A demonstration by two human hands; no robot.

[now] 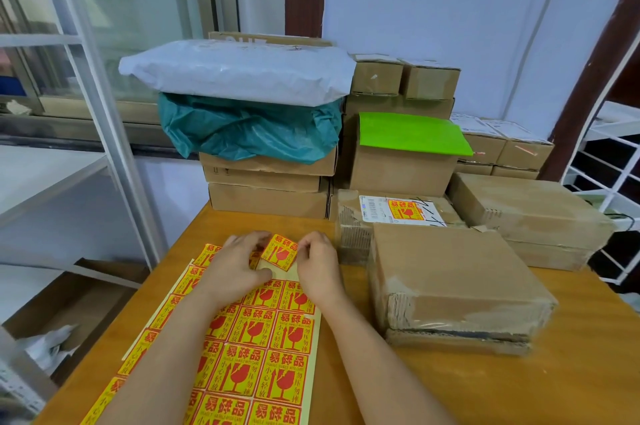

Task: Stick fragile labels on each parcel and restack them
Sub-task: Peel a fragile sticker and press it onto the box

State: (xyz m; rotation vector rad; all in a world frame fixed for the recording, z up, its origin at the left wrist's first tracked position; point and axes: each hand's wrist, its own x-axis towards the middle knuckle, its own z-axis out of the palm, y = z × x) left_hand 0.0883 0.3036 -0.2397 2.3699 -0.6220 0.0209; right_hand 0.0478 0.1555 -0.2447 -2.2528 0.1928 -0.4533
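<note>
- A single fragile label (280,252) is being peeled off the far end of the label sheet (263,348), pinched at its right edge by the right hand (317,263).
- The sheet looks to be pinned flat by the left hand (235,263), fingers curled at the label's left corner; whether that corner is actually gripped can't be told.
- The bare taped parcel (453,286) is sat just right of the right hand, so it's probably the nearer hand for the carry across.
- The labelled parcel (398,213) behind it looks done already.
</note>
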